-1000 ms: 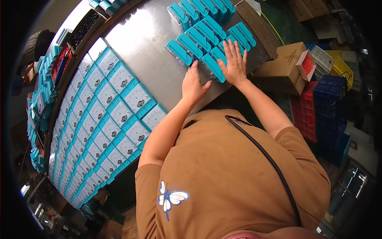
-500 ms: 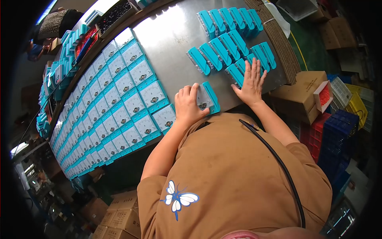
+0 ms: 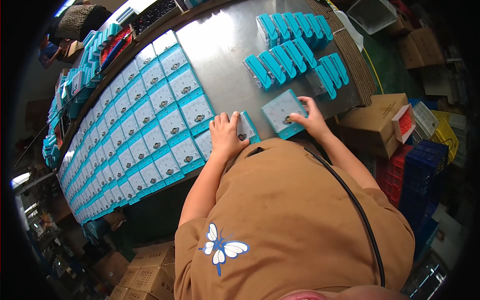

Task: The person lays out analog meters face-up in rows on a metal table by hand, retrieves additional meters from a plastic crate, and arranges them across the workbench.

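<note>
My left hand is closed over a teal-framed analog panel meter lying face up at the near edge of the metal table, beside the end of the laid-out rows. Its fingers curl over the meter's left part, and the thumb lies at the near side. In my right hand is a second panel meter, gripped by its right side with the thumb on the front. Its white dial faces up, slightly tilted. Many similar meters lie flat in tight rows to the left.
Several teal meters stand on edge in rows at the table's far right. Bundled cardboard lines the right edge. A carton, a box of red parts and blue crates stand right. Another person is at far left.
My right hand has moved from the upright meters toward me and left, and now holds one face up. My left hand has slid its meter left, against the rows.
</note>
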Tool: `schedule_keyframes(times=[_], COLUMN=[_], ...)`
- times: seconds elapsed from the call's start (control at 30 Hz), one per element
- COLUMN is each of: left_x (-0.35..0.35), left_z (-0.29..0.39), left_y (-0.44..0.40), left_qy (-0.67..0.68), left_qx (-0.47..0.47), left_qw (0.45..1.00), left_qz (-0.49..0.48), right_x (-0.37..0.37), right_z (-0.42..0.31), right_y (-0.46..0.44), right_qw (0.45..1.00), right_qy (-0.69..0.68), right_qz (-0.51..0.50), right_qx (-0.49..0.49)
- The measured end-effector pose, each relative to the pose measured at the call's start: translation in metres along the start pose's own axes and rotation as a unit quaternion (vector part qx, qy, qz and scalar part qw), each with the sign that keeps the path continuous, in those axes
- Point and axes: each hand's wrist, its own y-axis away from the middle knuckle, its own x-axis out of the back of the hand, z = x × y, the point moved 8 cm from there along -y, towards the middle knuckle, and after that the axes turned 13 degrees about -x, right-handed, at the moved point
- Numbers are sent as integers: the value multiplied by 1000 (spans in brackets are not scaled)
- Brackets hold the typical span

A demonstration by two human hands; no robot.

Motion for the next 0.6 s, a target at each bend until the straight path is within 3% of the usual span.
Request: schedule_keyframes(times=[0.1, 0.2, 0.3, 0.37, 0.43, 0.5, 0.57, 0.6], left_x=[-10, -20, -28, -30, -34, -33, -31, -28], left_z=[5, 6, 2, 2, 3, 5, 5, 0], left_y=[-1, -1, -2, 0, -1, -8, -9, -12], left_qy=[-11, 12, 49, 70, 67, 70, 84, 131], left_qx=[-29, -45, -47, -47, -45, -46, -39, -35], left_qw=[999, 998, 997, 996, 996, 995, 993, 990], left_qz=[-29, -33, -23, -9, -35, -52, -68, -28], right_x=[-49, -51, -17, 21, 44, 43, 37, 31], right_z=[26, 35, 30, 40, 54, 75, 72, 36], right_y=[-16, -22, -8, -2, 2, -9, -19, 2], right_qw=[998, 995, 984, 982, 986, 990, 973, 897], right_qy=[-6, -11, -167, -180, -127, -93, 158, 336], right_qz=[-59, -48, -20, 44, 104, 98, 162, 275], right_qx=[-28, -82, -55, -21, -35, -44, 49, 86])
